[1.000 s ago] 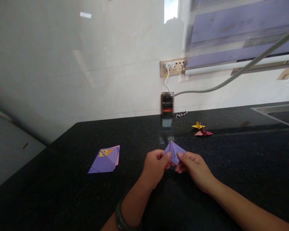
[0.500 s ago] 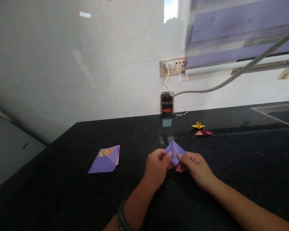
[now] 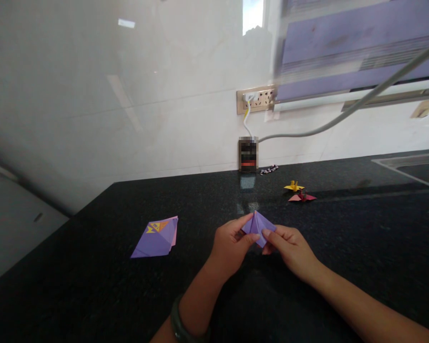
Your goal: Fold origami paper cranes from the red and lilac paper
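A small folded purple paper (image 3: pixel 258 225) is pinched between both my hands above the black counter (image 3: pixel 93 286). My left hand (image 3: pixel 231 246) grips its left side with thumb and fingers closed, the index finger reaching up along the paper's edge. My right hand (image 3: pixel 289 248) holds the right side, thumb pressed on top. To the left, a stack of purple and pink paper sheets (image 3: pixel 158 236) with a yellow pattern lies flat on the counter, apart from my hands.
A yellow origami crane (image 3: pixel 294 186) and a dark red one (image 3: pixel 303 196) sit further back on the right. A dark device (image 3: pixel 248 153) stands against the wall under a socket strip (image 3: pixel 258 99) with a cable. Beads (image 3: pixel 269 169) lie beside it. A sink edge (image 3: pixel 407 164) shows far right.
My left index finger has stretched up along the paper's left edge, and the fold has been squeezed slightly narrower. Both hands stay in the same place.
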Action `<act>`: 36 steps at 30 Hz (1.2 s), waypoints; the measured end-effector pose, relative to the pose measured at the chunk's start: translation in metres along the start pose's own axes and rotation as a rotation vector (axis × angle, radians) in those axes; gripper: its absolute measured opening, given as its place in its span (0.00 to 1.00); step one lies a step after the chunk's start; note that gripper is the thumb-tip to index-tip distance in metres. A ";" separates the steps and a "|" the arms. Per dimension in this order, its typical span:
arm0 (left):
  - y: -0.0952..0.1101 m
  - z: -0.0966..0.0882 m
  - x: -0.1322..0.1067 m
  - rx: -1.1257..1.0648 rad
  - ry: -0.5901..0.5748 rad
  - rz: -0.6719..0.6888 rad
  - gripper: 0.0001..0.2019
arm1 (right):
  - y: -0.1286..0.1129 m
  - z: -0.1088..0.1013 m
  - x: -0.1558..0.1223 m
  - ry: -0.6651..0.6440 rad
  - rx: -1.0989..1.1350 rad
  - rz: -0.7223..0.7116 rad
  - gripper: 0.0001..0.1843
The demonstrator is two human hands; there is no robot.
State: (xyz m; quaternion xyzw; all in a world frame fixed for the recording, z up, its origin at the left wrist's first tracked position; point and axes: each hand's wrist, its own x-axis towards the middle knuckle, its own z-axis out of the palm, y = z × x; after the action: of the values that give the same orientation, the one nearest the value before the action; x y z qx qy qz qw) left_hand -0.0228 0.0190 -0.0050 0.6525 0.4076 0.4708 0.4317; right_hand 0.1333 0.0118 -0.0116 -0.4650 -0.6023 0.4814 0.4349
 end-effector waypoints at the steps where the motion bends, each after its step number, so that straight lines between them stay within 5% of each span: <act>1: 0.000 0.000 0.000 0.067 0.015 0.023 0.21 | 0.000 0.000 0.000 0.001 0.004 -0.003 0.18; 5: 0.000 0.003 -0.003 0.155 0.061 0.028 0.19 | -0.002 -0.001 0.000 -0.017 0.024 -0.007 0.18; 16: 0.004 0.011 0.001 -0.193 0.104 -0.164 0.19 | -0.001 0.000 -0.001 -0.067 0.045 -0.034 0.18; 24: 0.008 0.012 0.000 -0.222 0.137 -0.212 0.19 | -0.003 -0.001 0.000 -0.061 0.024 -0.017 0.18; 29: 0.007 0.012 0.000 -0.293 0.121 -0.230 0.23 | -0.003 0.000 0.000 -0.050 -0.017 -0.042 0.18; 36: 0.008 0.006 0.001 -0.336 0.019 -0.290 0.14 | -0.005 0.001 -0.001 -0.102 -0.002 -0.044 0.18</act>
State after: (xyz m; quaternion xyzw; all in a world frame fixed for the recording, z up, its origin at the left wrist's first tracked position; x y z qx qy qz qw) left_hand -0.0161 0.0167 0.0020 0.5015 0.4169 0.4711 0.5939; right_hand 0.1321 0.0103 -0.0072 -0.4270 -0.6341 0.4943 0.4137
